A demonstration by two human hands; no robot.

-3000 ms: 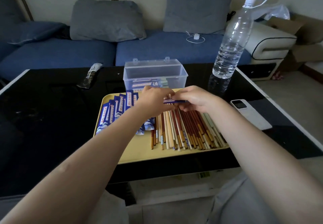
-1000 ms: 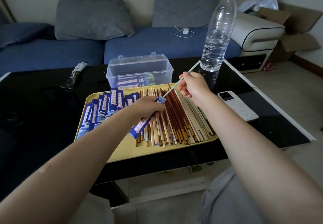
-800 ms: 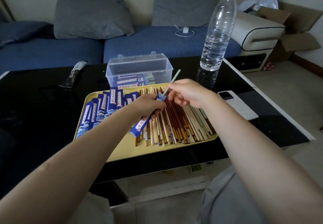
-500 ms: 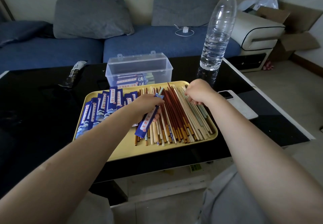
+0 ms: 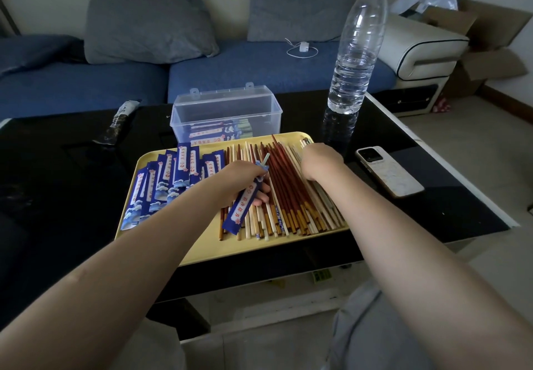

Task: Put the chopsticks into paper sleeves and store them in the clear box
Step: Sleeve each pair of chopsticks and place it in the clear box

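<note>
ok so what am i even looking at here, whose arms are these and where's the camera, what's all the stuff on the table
There is no machine here: the arms belong to a person, and the one camera sits on their head, looking forward and down, so you see their own two hands from above.

On the black table lies a yellow tray. Its left part holds blue paper sleeves; its right part holds loose chopsticks. Behind it stands a clear box with filled sleeves inside. A water bottle and a phone are on the right.

The left hand holds a sleeve with a pale chopstick poking out of its top. The right hand is down on the loose chopsticks; whether it has grasped one is hidden.
</note>
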